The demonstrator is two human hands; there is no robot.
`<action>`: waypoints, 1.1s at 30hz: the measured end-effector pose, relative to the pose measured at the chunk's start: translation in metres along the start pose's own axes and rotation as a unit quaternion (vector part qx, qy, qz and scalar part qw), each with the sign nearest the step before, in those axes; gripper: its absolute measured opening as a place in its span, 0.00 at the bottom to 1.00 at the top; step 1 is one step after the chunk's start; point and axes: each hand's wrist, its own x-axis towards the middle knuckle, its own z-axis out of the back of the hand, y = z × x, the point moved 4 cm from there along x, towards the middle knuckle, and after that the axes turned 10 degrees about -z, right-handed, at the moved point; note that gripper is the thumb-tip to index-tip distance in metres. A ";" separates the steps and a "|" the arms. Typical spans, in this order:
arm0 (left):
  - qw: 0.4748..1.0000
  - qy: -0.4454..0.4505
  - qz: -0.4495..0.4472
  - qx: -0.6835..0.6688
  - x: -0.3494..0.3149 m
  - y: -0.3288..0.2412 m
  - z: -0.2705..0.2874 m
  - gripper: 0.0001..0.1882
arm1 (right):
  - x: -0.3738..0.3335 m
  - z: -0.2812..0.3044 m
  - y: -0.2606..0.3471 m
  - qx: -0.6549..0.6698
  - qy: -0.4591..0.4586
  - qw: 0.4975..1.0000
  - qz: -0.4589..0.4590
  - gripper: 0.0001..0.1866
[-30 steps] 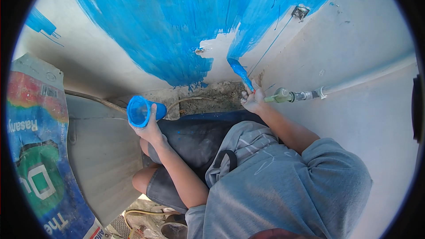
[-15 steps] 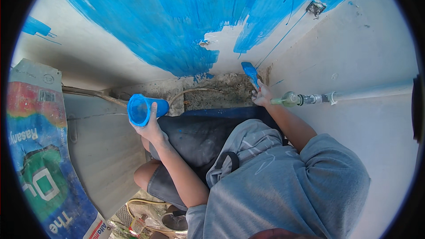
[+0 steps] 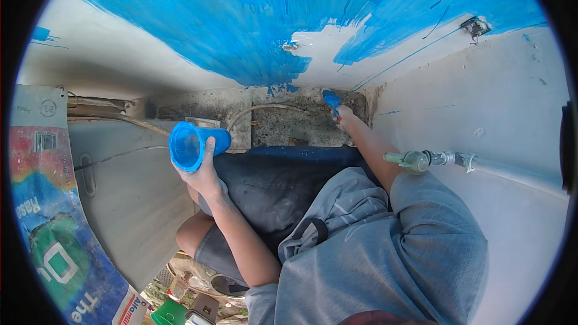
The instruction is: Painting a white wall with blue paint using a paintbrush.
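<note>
My left hand (image 3: pixel 206 174) is wrapped round a blue plastic cup (image 3: pixel 208 139), its mouth tilted toward me and its inside coated with blue paint. Out in front, my right hand (image 3: pixel 345 117) grips a paintbrush (image 3: pixel 331 99) by the handle. Blue paint covers the brush head, which is at the foot of the wall (image 3: pixel 328 75); whether it touches cannot be told. Wet-looking blue paint (image 3: pixel 241 36) spreads over the upper wall, with a white unpainted patch below and to the right of it.
A tap (image 3: pixel 412 161) on a pipe sticks out from the right white wall, beside my right arm. At left stand a printed sheet (image 3: pixel 45 162) and a grey panel (image 3: pixel 120 186). A hose (image 3: pixel 265 107) lies on the rough concrete ledge. A green container (image 3: pixel 168 312) sits behind, lower left.
My right hand has moved the brush slightly left and reaches further forward. My view has shifted a little. The left hand still holds the cup in much the same pose.
</note>
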 end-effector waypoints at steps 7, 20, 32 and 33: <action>1.000 -0.009 0.014 -0.003 -0.001 0.007 0.009 0.39 | 0.031 -0.072 -0.010 -0.038 0.041 0.998 -0.001 0.05; 1.000 -0.015 0.004 0.015 0.001 0.009 0.009 0.40 | -0.047 -0.128 -0.025 -0.057 -0.136 0.984 0.095 0.26; 0.999 0.013 0.024 -0.028 0.002 0.003 -0.019 0.41 | 0.066 -0.132 0.001 -0.016 -0.155 0.988 -0.012 0.29; 0.999 -0.021 0.025 0.004 0.004 0.010 0.009 0.41 | 0.024 -0.162 -0.031 -0.023 -0.151 0.988 0.006 0.30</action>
